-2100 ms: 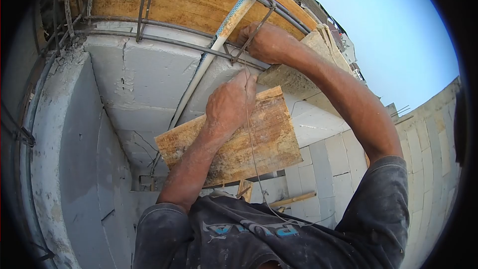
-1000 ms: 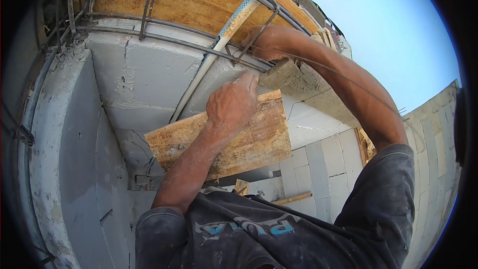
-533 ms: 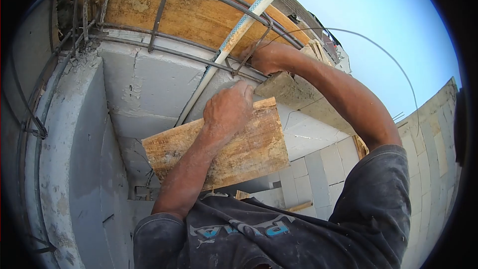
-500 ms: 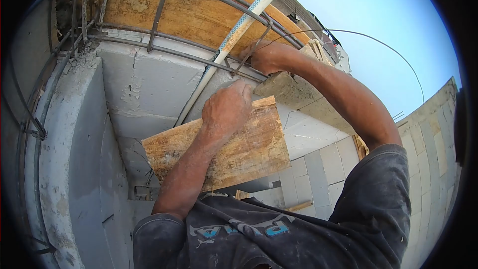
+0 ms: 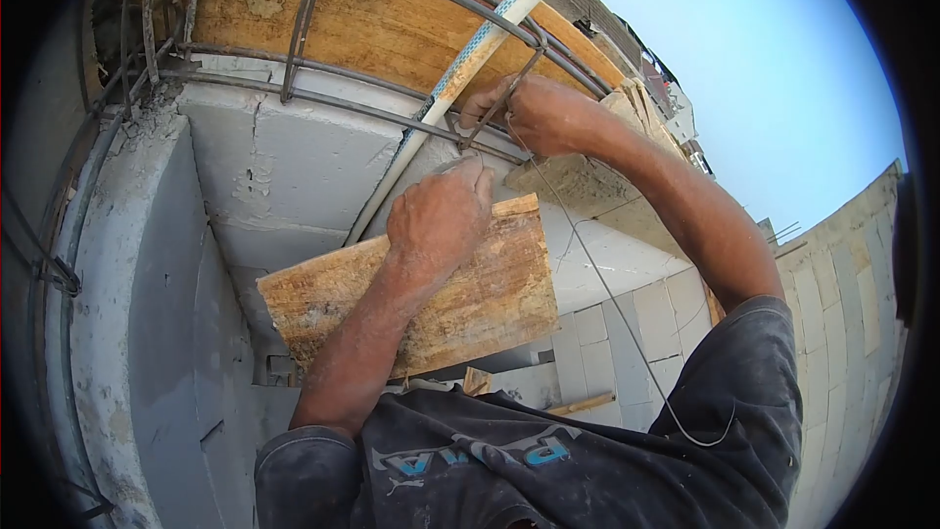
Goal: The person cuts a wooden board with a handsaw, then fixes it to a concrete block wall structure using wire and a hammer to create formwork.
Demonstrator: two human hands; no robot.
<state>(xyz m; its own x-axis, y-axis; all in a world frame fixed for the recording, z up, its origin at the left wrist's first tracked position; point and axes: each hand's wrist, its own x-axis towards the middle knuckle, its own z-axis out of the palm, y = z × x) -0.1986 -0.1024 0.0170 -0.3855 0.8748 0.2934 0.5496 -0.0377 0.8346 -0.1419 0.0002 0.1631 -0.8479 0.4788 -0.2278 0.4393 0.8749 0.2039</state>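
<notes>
Shirt (image 5: 627,480) lettering reads PUMA, upside down, creased mid-word. Right hand (image 5: 539,116): grip clamped on thin wire (image 5: 588,253) at the rebar (image 5: 372,116), wire tail over shirt. Left hand (image 5: 441,211) just below rebar, can't tell grip.

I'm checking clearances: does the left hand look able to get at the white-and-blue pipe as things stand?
Probably yes: the white-and-blue pipe slants past close beside the left hand, and nothing visible stands between them, though depth is hard to judge from one view.
</notes>
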